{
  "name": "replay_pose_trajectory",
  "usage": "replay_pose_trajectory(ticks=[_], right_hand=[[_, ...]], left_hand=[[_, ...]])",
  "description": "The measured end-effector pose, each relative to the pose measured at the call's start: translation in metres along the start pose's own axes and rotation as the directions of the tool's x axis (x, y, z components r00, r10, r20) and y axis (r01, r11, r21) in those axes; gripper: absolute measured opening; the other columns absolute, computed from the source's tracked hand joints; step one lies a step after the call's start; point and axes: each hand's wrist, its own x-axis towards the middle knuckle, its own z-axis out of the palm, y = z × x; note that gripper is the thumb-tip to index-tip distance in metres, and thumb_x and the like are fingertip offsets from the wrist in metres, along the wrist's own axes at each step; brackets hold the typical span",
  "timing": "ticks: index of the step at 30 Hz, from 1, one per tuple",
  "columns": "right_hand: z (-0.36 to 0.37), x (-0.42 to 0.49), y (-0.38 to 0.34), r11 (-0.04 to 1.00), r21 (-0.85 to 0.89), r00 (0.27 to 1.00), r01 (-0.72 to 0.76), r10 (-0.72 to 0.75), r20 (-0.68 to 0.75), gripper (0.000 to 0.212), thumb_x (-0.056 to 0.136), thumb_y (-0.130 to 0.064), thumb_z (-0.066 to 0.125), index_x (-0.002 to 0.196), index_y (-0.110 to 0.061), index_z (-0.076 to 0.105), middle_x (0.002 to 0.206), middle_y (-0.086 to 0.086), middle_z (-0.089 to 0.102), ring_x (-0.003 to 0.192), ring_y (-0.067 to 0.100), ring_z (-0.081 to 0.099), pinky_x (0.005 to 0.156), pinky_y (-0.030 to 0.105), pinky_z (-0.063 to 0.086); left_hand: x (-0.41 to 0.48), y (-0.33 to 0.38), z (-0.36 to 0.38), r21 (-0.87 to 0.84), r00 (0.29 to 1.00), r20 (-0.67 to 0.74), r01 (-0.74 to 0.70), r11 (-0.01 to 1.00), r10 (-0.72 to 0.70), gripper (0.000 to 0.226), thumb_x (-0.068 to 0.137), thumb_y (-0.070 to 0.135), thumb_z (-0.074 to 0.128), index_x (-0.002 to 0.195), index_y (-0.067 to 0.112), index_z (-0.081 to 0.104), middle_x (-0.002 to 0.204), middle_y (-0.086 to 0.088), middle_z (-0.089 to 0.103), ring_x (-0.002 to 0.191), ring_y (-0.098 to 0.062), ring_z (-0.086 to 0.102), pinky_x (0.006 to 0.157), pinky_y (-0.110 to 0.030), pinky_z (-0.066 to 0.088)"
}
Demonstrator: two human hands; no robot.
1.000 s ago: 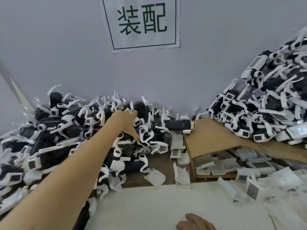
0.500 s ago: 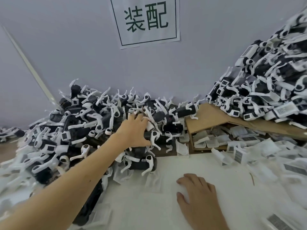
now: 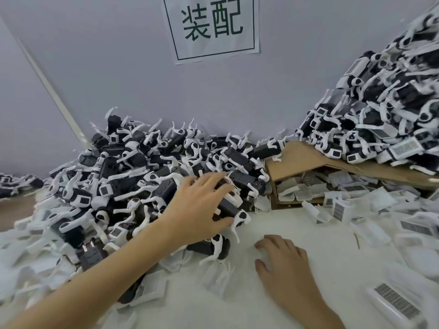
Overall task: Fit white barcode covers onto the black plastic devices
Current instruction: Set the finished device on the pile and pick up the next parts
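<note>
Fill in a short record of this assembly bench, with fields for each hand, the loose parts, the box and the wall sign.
Left hand: grips a black device at the near edge of the left pile
Right hand: rests on the white table, holding nothing
Barcode covers: loose, right of the hands
Cardboard box: right of that pile, covers inside
Wall sign: green characters

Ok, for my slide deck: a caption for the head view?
Left hand grips a black device from the pile; right hand rests on the white table.
</note>
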Motion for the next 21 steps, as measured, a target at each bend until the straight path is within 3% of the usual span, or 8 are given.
replay_pose_trajectory(ticks=[5, 8, 11, 14, 16, 17, 19, 21], right_hand=[[0.001, -0.002, -0.002, 1.000, -0.006, 1.000, -0.013, 0.013, 0.011, 0.032, 0.099, -0.040, 0.044, 0.131, -0.045, 0.045, 0.141, -0.026, 0.036, 0.134, -0.001, 0.030, 0.104, 0.024, 0.017], [0.001, 0.000, -0.003, 0.999, -0.022, 0.999, -0.026, 0.027, 0.030, 0.033, 0.098, -0.042, 0.043, 0.131, -0.047, 0.044, 0.143, -0.027, 0.033, 0.135, 0.000, 0.029, 0.106, 0.024, 0.018], [0.001, 0.007, -0.003, 0.998, -0.035, 0.998, -0.050, 0.052, 0.036, 0.031, 0.097, -0.044, 0.044, 0.127, -0.048, 0.045, 0.142, -0.028, 0.033, 0.134, 0.000, 0.031, 0.105, 0.025, 0.020], [0.001, 0.012, -0.002, 0.998, -0.031, 0.998, -0.052, 0.053, 0.022, 0.029, 0.096, -0.043, 0.044, 0.125, -0.046, 0.046, 0.137, -0.027, 0.036, 0.129, 0.002, 0.035, 0.102, 0.027, 0.023], [0.001, 0.011, -0.002, 0.999, -0.032, 0.999, -0.040, 0.041, 0.007, 0.029, 0.097, -0.040, 0.043, 0.124, -0.045, 0.046, 0.133, -0.025, 0.039, 0.124, 0.004, 0.037, 0.099, 0.028, 0.025], [0.002, 0.010, -0.002, 0.999, -0.036, 0.999, -0.035, 0.034, -0.002, 0.028, 0.097, -0.039, 0.042, 0.123, -0.044, 0.047, 0.131, -0.023, 0.040, 0.122, 0.006, 0.038, 0.097, 0.029, 0.026], [0.001, 0.008, -0.001, 0.998, -0.056, 1.000, -0.028, 0.028, -0.010, 0.027, 0.097, -0.036, 0.040, 0.121, -0.040, 0.050, 0.130, -0.020, 0.043, 0.121, 0.008, 0.040, 0.097, 0.031, 0.028], [0.000, 0.006, 0.000, 0.997, -0.070, 1.000, -0.022, 0.022, -0.002, 0.026, 0.097, -0.035, 0.041, 0.120, -0.038, 0.053, 0.130, -0.018, 0.044, 0.122, 0.010, 0.042, 0.096, 0.032, 0.029]], left_hand=[[0.046, -0.060, -0.018, -0.018, 0.951, 0.049, 0.305, 0.952, -0.304, 0.104, 0.068, 0.099, 0.022, 0.153, 0.040, 0.030, 0.165, -0.001, 0.021, 0.151, -0.028, 0.022, 0.116, -0.063, 0.019], [0.081, -0.107, -0.013, -0.185, 0.828, 0.395, 0.496, 0.848, -0.398, 0.104, 0.067, 0.097, 0.030, 0.152, 0.036, 0.038, 0.163, -0.005, 0.030, 0.148, -0.032, 0.031, 0.116, -0.057, 0.024], [0.094, -0.111, 0.009, -0.120, 0.694, 0.643, 0.510, 0.852, -0.325, 0.094, 0.080, 0.089, 0.027, 0.158, 0.037, 0.022, 0.167, -0.001, 0.018, 0.153, -0.031, 0.018, 0.122, -0.055, 0.011], [0.099, -0.075, 0.016, -0.094, 0.748, 0.598, 0.421, 0.902, -0.287, 0.083, 0.083, 0.086, 0.002, 0.155, 0.049, 0.014, 0.163, -0.011, 0.028, 0.148, -0.036, 0.030, 0.116, -0.055, 0.026], [0.091, -0.043, 0.020, 0.003, 0.845, 0.499, 0.221, 0.975, -0.193, 0.095, 0.075, 0.076, -0.021, 0.153, 0.046, 0.025, 0.139, -0.014, 0.056, 0.109, -0.037, 0.061, 0.082, -0.046, 0.050], [0.083, -0.025, 0.020, 0.093, 0.898, 0.420, 0.101, 0.990, -0.131, 0.101, 0.073, 0.069, -0.023, 0.149, 0.039, 0.036, 0.111, -0.011, 0.067, 0.078, -0.029, 0.061, 0.060, -0.036, 0.044], [0.066, 0.002, 0.016, 0.089, 0.944, 0.280, 0.155, 0.984, -0.174, 0.095, 0.080, 0.075, -0.009, 0.121, 0.024, 0.060, 0.065, 0.001, 0.053, 0.051, -0.016, 0.040, 0.049, -0.028, 0.023], [0.058, 0.012, 0.011, 0.009, 0.926, 0.246, 0.293, 0.956, -0.286, 0.080, 0.088, 0.082, 0.015, 0.108, 0.022, 0.064, 0.059, 0.005, 0.045, 0.051, -0.014, 0.038, 0.052, -0.030, 0.025]])
